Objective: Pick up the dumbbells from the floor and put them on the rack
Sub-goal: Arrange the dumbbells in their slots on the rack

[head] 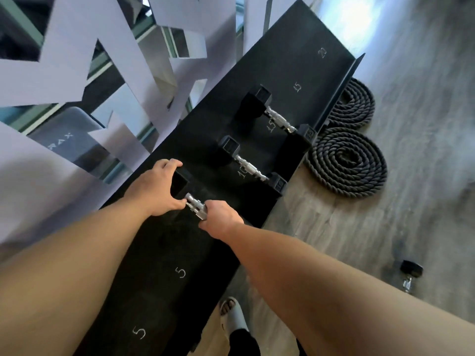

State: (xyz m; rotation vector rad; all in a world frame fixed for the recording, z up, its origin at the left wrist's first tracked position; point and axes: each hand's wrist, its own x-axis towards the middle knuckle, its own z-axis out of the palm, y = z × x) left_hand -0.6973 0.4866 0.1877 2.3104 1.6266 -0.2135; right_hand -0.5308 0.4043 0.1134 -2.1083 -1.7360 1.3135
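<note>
A black dumbbell rack (290, 60) runs diagonally across the view, with white weight numbers on its shelf. Both my hands hold one dumbbell (193, 201) over the shelf. My left hand (156, 188) wraps its far black head, and my right hand (219, 218) grips the chrome handle. Two more dumbbells lie on the rack beyond it: a "10" one (248, 167) and a "15" one (279, 118). Another small dumbbell (410, 273) lies on the floor at the right, partly hidden by my right forearm.
Two coiled black battle ropes (347, 163) lie on the wooden floor right of the rack. A wall of angular mirror pieces (77, 73) stands behind the rack. My foot in a white sandal (235, 318) is on the floor below the rack's front edge.
</note>
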